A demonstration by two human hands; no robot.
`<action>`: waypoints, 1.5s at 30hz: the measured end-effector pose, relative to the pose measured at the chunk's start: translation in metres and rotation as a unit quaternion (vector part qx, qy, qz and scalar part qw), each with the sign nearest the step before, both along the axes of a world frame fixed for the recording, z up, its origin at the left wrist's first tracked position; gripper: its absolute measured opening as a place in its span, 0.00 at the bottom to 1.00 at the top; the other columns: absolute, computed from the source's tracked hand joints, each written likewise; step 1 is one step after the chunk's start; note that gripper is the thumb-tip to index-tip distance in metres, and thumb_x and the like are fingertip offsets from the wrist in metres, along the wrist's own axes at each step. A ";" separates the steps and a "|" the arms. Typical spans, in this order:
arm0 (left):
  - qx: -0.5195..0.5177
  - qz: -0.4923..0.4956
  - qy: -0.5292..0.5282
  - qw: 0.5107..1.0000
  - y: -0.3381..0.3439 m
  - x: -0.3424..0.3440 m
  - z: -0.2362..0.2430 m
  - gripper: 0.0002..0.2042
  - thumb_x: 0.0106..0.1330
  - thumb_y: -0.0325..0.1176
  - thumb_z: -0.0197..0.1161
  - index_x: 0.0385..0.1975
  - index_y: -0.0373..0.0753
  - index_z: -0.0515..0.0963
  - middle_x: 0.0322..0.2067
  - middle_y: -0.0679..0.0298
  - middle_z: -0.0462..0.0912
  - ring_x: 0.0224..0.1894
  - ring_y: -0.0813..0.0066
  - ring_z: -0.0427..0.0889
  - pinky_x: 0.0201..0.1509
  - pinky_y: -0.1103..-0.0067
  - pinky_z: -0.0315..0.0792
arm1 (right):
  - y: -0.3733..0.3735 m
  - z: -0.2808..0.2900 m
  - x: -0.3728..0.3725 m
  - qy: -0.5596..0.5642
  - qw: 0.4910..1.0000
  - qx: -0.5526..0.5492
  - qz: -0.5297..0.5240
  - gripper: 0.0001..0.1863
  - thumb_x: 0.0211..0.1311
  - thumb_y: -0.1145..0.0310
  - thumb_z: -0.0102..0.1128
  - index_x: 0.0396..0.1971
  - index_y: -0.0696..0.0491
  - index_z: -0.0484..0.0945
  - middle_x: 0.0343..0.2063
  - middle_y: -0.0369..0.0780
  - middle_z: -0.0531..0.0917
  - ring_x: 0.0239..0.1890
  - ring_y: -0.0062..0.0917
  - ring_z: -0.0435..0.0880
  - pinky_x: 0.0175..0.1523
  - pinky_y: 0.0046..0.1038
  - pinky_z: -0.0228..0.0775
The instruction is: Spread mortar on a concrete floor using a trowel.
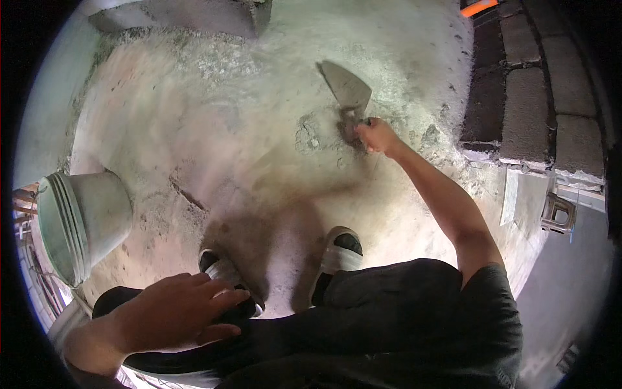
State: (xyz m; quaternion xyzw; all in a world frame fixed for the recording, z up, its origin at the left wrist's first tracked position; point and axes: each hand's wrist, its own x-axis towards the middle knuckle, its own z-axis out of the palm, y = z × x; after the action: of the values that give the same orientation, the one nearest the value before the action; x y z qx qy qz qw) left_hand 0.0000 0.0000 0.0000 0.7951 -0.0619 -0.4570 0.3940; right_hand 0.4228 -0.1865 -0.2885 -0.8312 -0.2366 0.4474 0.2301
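Note:
My right hand (pixel 378 137) is stretched out ahead, closed round the handle of a trowel (pixel 346 85). The trowel's flat, pointed metal blade aims away from me, above the rough, dusty floor (pixel 272 129); whether it touches the floor I cannot tell. Around the handle the picture is slightly smeared, and most of the grip is hidden by my fingers. Close to my body, my left hand (pixel 183 308) rests over my dark-clothed left knee, fingers loosely spread, holding nothing. A shadow of my arm falls across the floor between the trowel and my feet.
A pale bucket (pixel 97 214) stands at the left. Stacked grey blocks (pixel 526 110) form a low wall at the right, with an orange object (pixel 479 8) near its far end. A stool (pixel 558 214) is beyond. A concrete ledge (pixel 188 18) lies at the far left. My shoes (pixel 342 253) are below.

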 end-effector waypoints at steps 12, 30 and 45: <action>0.011 0.021 -0.097 0.995 -0.008 0.005 -0.002 0.27 0.75 0.53 0.53 0.61 0.36 0.70 0.54 0.50 0.80 0.53 0.55 0.82 0.58 0.67 0.77 | -0.011 0.012 0.010 0.108 0.976 0.097 -0.164 0.20 0.67 0.58 0.57 0.17 0.52 0.71 0.11 0.35 0.70 0.11 0.22 0.69 0.19 0.28 0.61; 0.050 0.032 -0.107 0.993 -0.001 -0.002 0.003 0.27 0.74 0.53 0.54 0.61 0.37 0.69 0.54 0.51 0.80 0.53 0.53 0.83 0.57 0.65 0.78 | 0.009 0.013 0.006 0.209 0.936 0.121 -0.257 0.16 0.70 0.61 0.53 0.21 0.50 0.69 0.11 0.34 0.69 0.11 0.22 0.67 0.19 0.28 0.63; 0.037 0.019 -0.072 0.997 -0.005 0.004 0.013 0.27 0.74 0.52 0.54 0.61 0.37 0.70 0.53 0.51 0.80 0.52 0.53 0.83 0.57 0.66 0.77 | -0.029 0.018 -0.003 0.221 0.928 0.114 -0.279 0.18 0.72 0.62 0.48 0.19 0.51 0.70 0.13 0.35 0.71 0.12 0.22 0.68 0.21 0.27 0.64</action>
State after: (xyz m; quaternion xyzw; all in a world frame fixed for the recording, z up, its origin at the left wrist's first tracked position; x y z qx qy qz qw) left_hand 0.0040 -0.0050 0.0130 0.8408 -0.0583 -0.3933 0.3674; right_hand 0.4199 -0.2155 -0.2701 -0.7118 0.0121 0.5077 0.4852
